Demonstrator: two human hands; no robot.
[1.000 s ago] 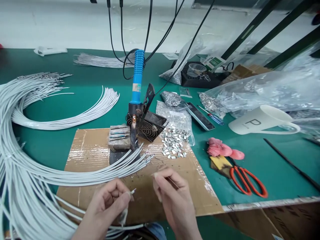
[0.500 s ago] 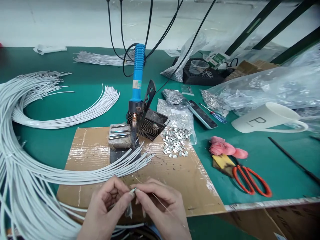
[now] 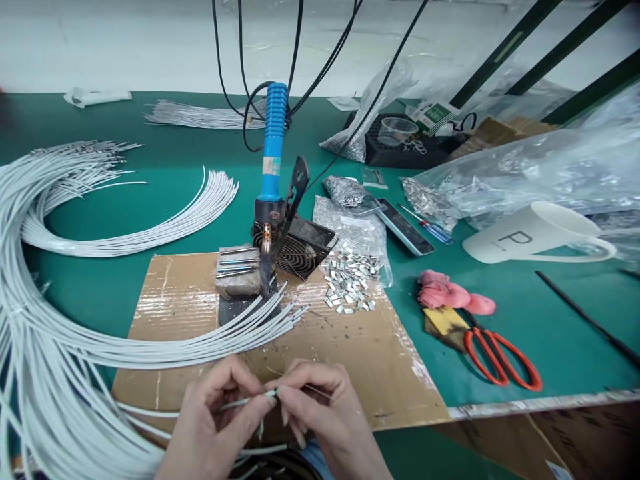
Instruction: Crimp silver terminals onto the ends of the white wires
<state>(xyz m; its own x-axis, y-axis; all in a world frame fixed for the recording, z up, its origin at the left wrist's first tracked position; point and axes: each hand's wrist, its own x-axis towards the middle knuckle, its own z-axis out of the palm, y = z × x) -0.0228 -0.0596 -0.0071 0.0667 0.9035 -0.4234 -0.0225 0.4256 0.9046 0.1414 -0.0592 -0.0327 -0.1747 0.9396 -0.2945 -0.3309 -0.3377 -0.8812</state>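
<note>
My left hand [image 3: 217, 427] pinches a thin white wire [image 3: 240, 403] near its bared tip, low over the cardboard sheet [image 3: 345, 353]. My right hand [image 3: 325, 420] meets it from the right, fingers pinched at the wire's tip on something too small to name. A fan of white wires [image 3: 210, 333] lies just beyond my hands, ends pointing right. Behind it a blue-handled soldering iron [image 3: 274, 143] stands in its stand. A pile of small metal terminals [image 3: 350, 283] lies right of the stand.
Big bundles of white wires [image 3: 45, 280] curve over the left of the green table [image 3: 525, 333]. Orange scissors [image 3: 500, 363], a pink cloth [image 3: 447, 297], a white mug [image 3: 530, 237], a phone [image 3: 403, 230] and plastic bags [image 3: 525, 173] fill the right. Black cables hang at the back.
My hands, apart a second ago, have come together. The right hand moved left to the wire tip held by the left hand, and the wire now lies more level.
</note>
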